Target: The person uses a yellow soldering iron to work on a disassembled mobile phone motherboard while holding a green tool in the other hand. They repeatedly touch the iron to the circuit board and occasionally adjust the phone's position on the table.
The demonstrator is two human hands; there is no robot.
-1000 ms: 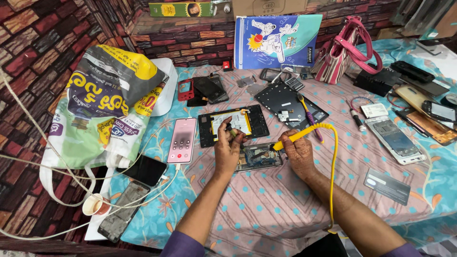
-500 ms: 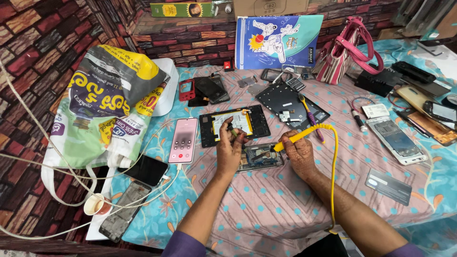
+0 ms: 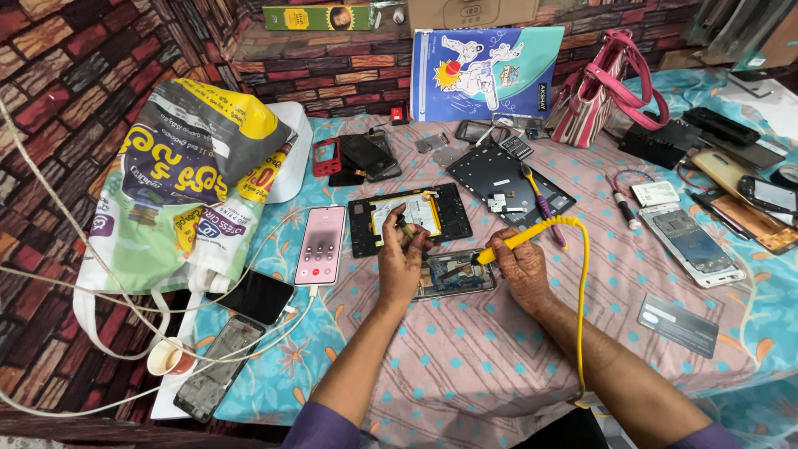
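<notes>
Right hand (image 3: 525, 268) fingers clamped on yellow soldering iron (image 3: 517, 239), tip pointing left at opened phone (image 3: 453, 274); left hand (image 3: 401, 259) fingers pinch small tool, steadying phone's left end.

Brick-pattern wall (image 3: 75, 75) behind and left, table under dotted pink and teal cloth (image 3: 465, 366)

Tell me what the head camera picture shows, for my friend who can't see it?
A person's right hand holds a yellow corded tool to an opened phone while the left hand steadies it. Phones, tablet frames and a pink handbag surround them on a dotted cloth.
</notes>
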